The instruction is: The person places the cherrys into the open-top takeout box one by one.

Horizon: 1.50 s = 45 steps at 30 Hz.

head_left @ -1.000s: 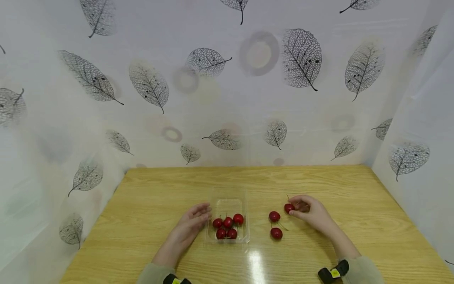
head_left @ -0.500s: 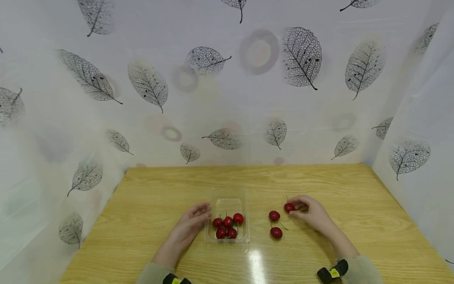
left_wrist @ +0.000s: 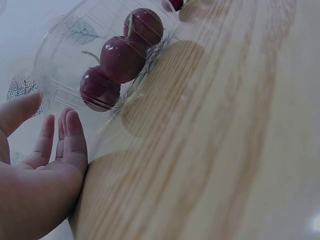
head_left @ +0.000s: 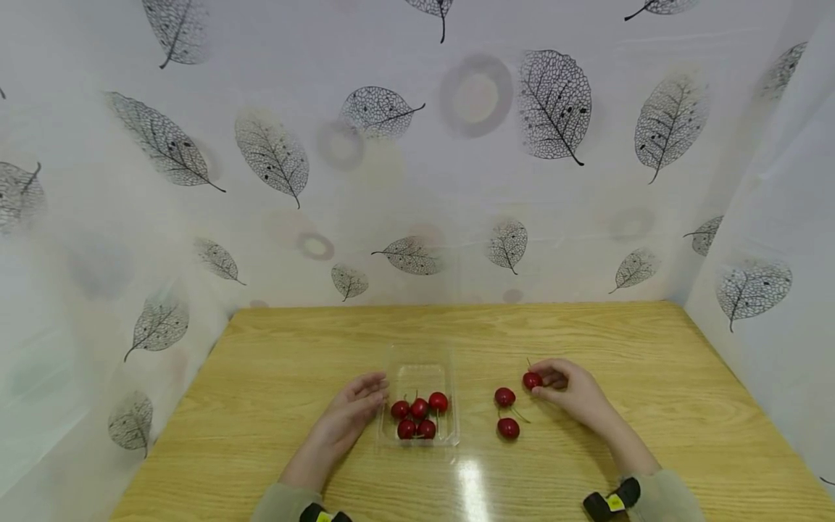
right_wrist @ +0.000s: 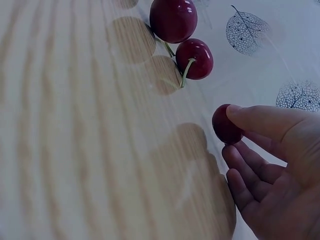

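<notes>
- Nothing of note has shifted over the last second: left hand (head_left: 347, 413), box (head_left: 420, 375), five cherries (head_left: 420, 408), loose pair (head_left: 505, 397), held cherry (head_left: 531, 380) and right hand (head_left: 577, 395) all keep their places. I judge the work paused at the grip: the fruit is taken between the fingers but makes no headway across the table (head_left: 293, 348).
- Left hand: just beside the box's left wall, fingers reaching out and slightly bent, with gaps between some of them, holding nothing. Whether the tips touch the plastic, I can't tell.
- Box: clear plastic, standing between the hands. The five cherries sit in its near half, three in the back row and two in front, some with green stems.
- Loose pair: on the table between box and right hand, close together, one nearer the person.
- Held cherry: right of the loose pair, stem pointing away from the person. Whether it touches the table is unclear.
- Right hand: thumb and finger pinch the held cherry; the lower fingers bend beneath it.
</notes>
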### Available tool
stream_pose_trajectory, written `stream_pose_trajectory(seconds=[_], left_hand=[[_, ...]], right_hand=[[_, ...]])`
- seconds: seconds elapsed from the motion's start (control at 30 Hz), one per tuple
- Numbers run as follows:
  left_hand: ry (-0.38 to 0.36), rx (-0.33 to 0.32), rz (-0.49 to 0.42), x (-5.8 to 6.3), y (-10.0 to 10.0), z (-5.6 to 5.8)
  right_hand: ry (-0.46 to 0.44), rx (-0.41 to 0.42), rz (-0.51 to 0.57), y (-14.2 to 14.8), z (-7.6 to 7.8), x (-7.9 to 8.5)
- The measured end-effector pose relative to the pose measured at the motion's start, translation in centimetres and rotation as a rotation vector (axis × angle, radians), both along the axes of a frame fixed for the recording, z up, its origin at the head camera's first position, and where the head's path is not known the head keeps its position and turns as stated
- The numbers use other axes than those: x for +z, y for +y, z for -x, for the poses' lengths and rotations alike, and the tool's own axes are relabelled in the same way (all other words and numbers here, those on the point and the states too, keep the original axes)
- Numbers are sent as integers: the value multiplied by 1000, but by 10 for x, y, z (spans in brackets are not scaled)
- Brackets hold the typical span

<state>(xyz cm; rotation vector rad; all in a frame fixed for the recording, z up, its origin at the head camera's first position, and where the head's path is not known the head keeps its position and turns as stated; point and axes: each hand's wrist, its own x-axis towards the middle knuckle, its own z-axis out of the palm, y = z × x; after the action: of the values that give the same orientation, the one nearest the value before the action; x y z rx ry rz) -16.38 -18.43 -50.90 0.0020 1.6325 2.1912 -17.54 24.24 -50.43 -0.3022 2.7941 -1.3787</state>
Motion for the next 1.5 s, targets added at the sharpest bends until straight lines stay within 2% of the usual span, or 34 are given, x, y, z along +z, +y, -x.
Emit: stream_pose_trajectory(seconds=[0.2, 0.9, 1.1, 1.5], left_hand=[[17, 7, -2, -2, 2, 0], [-3, -16, -1, -4, -2, 1], [3, -12, 10, -5, -2, 2], [-7, -3, 16, -7, -2, 3]], right_hand=[[-23, -12, -11, -3, 0, 4], [11, 16, 54, -28, 7, 13], [54, 57, 82, -37, 9, 19], [46, 100, 96, -57, 13, 27]])
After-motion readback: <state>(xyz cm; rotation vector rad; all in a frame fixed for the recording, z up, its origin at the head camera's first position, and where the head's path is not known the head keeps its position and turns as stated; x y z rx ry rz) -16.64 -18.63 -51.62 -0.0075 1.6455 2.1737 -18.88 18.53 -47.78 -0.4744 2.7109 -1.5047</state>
